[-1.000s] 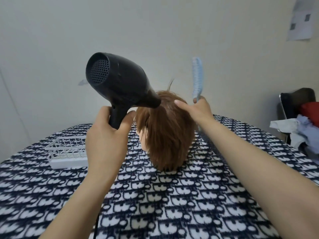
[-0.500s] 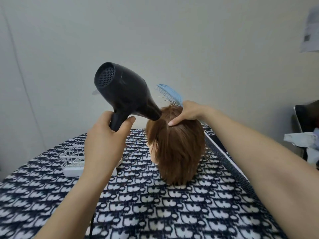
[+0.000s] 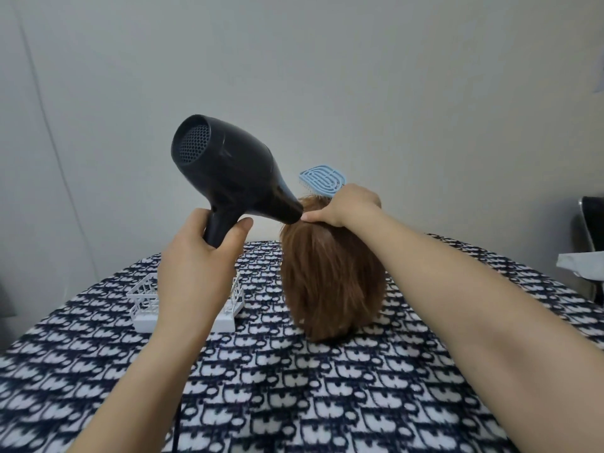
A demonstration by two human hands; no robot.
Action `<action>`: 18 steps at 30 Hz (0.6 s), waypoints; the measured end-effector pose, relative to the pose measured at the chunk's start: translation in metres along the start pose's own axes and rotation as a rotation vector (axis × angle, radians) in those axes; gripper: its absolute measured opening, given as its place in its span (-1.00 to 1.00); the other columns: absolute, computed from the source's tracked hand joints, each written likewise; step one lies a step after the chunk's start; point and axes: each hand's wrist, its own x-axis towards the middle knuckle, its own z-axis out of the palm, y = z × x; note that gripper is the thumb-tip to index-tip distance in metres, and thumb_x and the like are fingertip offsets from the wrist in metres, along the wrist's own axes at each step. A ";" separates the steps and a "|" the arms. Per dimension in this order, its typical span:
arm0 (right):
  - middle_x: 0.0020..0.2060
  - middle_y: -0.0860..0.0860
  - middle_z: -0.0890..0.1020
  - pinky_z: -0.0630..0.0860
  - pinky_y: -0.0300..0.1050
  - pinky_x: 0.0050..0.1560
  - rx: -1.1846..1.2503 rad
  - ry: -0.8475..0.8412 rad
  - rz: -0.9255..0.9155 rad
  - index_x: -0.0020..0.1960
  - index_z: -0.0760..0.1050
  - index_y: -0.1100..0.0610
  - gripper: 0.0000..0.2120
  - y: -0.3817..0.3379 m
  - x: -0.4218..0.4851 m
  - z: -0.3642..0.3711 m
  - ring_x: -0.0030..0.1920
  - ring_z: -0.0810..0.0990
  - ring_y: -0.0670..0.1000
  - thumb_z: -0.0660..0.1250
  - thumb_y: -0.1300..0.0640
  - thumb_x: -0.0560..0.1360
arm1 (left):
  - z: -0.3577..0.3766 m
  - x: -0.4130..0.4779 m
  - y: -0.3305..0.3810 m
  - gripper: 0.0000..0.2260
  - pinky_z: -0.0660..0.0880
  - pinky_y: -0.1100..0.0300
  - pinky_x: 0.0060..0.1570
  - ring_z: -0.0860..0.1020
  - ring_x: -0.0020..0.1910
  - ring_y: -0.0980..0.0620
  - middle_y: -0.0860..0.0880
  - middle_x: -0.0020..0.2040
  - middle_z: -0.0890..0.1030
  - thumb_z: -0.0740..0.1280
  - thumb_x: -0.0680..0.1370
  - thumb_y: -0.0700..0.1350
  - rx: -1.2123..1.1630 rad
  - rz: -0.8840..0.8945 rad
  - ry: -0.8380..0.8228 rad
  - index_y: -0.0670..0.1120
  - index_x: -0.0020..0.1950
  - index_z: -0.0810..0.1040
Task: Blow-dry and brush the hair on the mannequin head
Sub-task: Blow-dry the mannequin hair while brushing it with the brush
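Note:
The mannequin head [image 3: 331, 279] with short brown hair stands on the patterned table, seen from behind. My left hand [image 3: 196, 266] grips the handle of a black hair dryer [image 3: 228, 173], whose nozzle points at the crown of the hair. My right hand [image 3: 348, 206] holds a light blue vented brush [image 3: 322, 179] laid flat on the top of the hair, bristles down. The brush's handle is hidden inside my hand.
A white plastic basket [image 3: 143, 302] sits on the navy-and-white patterned tablecloth [image 3: 294, 387] left of the head, partly behind my left wrist. A dark chair [image 3: 591, 223] with cloth on it stands at the right edge. A plain wall rises behind.
My right hand has brought the brush down from upright beside the head to flat on the crown. The dryer has stayed aimed at the crown. The camera has shifted, so everything sits lower and further right.

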 end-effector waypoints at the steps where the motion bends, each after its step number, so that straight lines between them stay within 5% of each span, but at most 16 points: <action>1: 0.14 0.03 0.57 0.44 -0.04 -0.08 -0.027 -0.001 -0.009 0.28 0.48 0.11 0.03 -0.002 0.001 0.000 0.17 0.54 0.13 0.18 -0.65 0.12 | -0.001 0.001 -0.001 -0.71 0.59 -0.30 -0.14 0.62 -0.25 -0.22 -0.05 -0.23 0.65 0.36 0.53 0.25 0.001 -0.002 0.000 0.03 -0.10 0.50; 7: 0.22 0.11 0.52 0.44 0.00 0.22 0.007 -0.163 -0.103 0.28 0.45 0.15 0.06 0.023 0.002 -0.019 0.23 0.47 0.17 0.30 -0.60 0.07 | -0.005 0.002 -0.004 -0.67 0.59 -0.31 -0.14 0.63 -0.25 -0.22 -0.05 -0.23 0.66 0.33 0.47 0.30 0.011 -0.018 -0.012 0.04 -0.11 0.51; 11: -0.13 0.01 0.59 0.47 -0.05 -0.07 0.222 -0.275 -0.305 -0.11 0.45 0.14 -0.26 0.043 -0.002 -0.029 -0.05 0.56 0.05 0.52 -0.41 0.01 | -0.003 0.001 -0.003 -0.68 0.58 -0.31 -0.15 0.63 -0.27 -0.21 -0.06 -0.25 0.65 0.34 0.49 0.28 0.004 -0.011 -0.025 0.03 -0.10 0.50; 14: -0.08 0.03 0.60 0.52 -0.01 0.00 0.249 -0.281 -0.388 0.02 0.47 0.15 -0.32 0.045 -0.006 -0.018 -0.02 0.57 0.06 0.62 -0.21 0.10 | 0.001 0.000 -0.001 -0.72 0.59 -0.29 -0.16 0.63 -0.27 -0.20 -0.05 -0.25 0.65 0.36 0.54 0.24 0.007 -0.005 -0.029 0.04 -0.10 0.50; 18: -0.11 0.05 0.61 0.52 -0.07 -0.07 0.253 -0.143 -0.407 0.00 0.50 0.19 -0.38 0.041 -0.005 0.002 -0.08 0.58 0.08 0.61 -0.18 0.16 | 0.002 0.001 -0.003 -0.72 0.59 -0.29 -0.14 0.63 -0.26 -0.20 -0.03 -0.25 0.65 0.35 0.53 0.25 0.008 -0.006 -0.024 0.05 -0.10 0.50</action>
